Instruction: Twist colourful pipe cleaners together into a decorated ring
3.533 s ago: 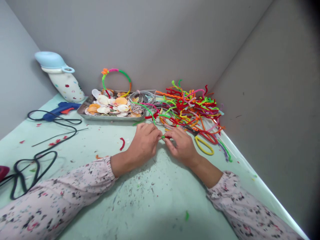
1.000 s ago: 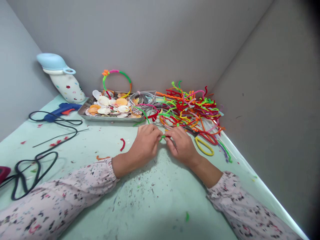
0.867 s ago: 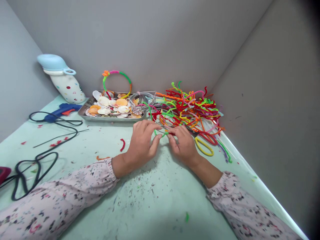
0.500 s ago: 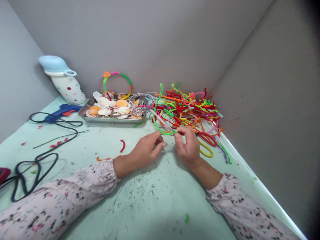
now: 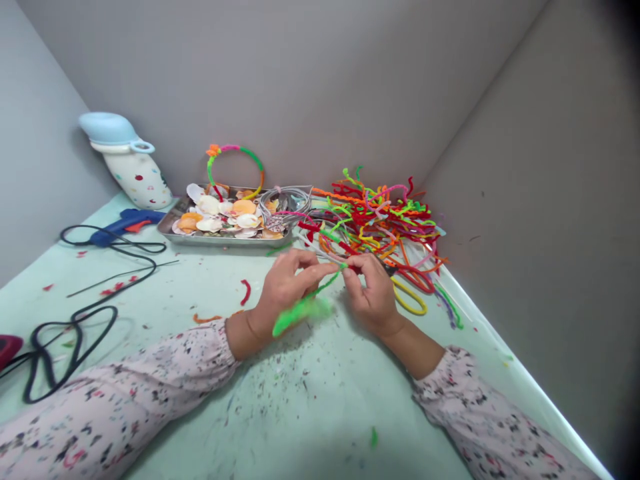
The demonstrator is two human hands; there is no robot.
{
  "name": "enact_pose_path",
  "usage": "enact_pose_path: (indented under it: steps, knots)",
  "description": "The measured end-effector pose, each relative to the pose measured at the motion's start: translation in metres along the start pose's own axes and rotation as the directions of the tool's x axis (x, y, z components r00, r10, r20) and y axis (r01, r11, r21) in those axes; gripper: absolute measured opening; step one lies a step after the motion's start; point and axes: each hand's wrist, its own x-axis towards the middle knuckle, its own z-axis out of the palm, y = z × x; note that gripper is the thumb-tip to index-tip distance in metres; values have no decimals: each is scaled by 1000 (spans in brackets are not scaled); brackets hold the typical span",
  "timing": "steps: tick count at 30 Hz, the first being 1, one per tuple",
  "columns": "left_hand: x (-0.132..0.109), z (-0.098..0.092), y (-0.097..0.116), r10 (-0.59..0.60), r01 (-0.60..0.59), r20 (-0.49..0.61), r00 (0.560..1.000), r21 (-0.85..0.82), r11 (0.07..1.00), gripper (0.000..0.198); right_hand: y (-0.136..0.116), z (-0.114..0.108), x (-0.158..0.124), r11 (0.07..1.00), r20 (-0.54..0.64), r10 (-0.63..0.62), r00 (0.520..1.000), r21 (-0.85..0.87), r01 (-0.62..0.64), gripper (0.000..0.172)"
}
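Note:
My right hand (image 5: 373,293) is closed in a pinch on a thin pale band (image 5: 320,251), with red showing at its fingertips. A bright green pipe cleaner (image 5: 327,283) meets the band there. Its loose end, blurred by motion, hangs down to the left in front of my left hand (image 5: 287,287). The thumb and forefinger of my left hand pinch the green pipe cleaner close to the right fingertips. Behind the hands, red and green stretches lie near the band; whether they belong to it I cannot tell.
A metal tray (image 5: 225,241) of seashells stands at the back, with a colourful pipe-cleaner hoop (image 5: 261,163) upright in it. Right of it lies a pile of pipe cleaners (image 5: 390,217). At left are a blue glue gun (image 5: 117,227), a black cord (image 5: 83,313) and a bottle (image 5: 133,173).
The green pipe cleaner's free end has swung from standing up behind the hands to hanging down toward me. My left hand has risen and come against the right fingertips; the right has barely moved.

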Motion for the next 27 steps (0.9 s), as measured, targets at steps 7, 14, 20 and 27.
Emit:
enact_pose_path:
  steps: [7, 14, 20, 27]
  knots:
    - [4, 1, -5, 2, 15, -63, 998, 279, 960, 16, -1, 2, -1, 998, 123, -53, 991, -11, 55, 8]
    - [3, 1, -7, -41, 34, 31, 999, 213, 976, 13, 1, 2, -2, 997, 155, -72, 985, -3, 73, 9]
    - [4, 0, -9, -10, -1, 49, 999, 214, 977, 13, 1, 2, -2, 996, 159, -86, 984, 4, 86, 9]
    - [5, 0, -5, -21, 16, 28, 999, 174, 985, 10, -1, 2, 0, 991, 156, -128, 979, -5, 130, 8]
